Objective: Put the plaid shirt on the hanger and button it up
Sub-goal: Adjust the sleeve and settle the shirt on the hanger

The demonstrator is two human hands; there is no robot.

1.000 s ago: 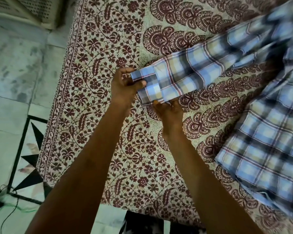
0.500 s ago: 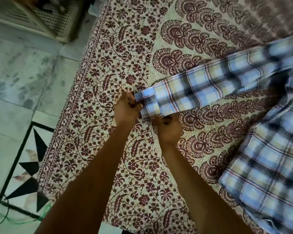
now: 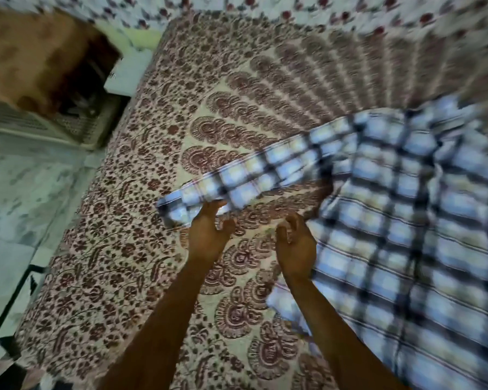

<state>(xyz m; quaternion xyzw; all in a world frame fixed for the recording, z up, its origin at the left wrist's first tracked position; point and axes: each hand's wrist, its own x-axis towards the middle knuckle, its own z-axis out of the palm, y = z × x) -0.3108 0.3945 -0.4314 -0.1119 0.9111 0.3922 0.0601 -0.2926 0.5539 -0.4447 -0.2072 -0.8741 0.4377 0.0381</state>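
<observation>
One plaid shirt (image 3: 392, 220) is being spread across a patterned bedspread (image 3: 124, 277), filling the right of the frame, one sleeve (image 3: 251, 175) stretching toward the centre. The sleeve's cuff is being touched by the left hand (image 3: 207, 237), fingers loosely spread; the right hand (image 3: 295, 246) is half-curled, holding nothing. No hanger is being shown; one likely needs fetching next.

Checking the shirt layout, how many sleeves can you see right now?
1: the sleeve stretches left across the bedspread, cuff at the left hand. The other may be hidden.
</observation>
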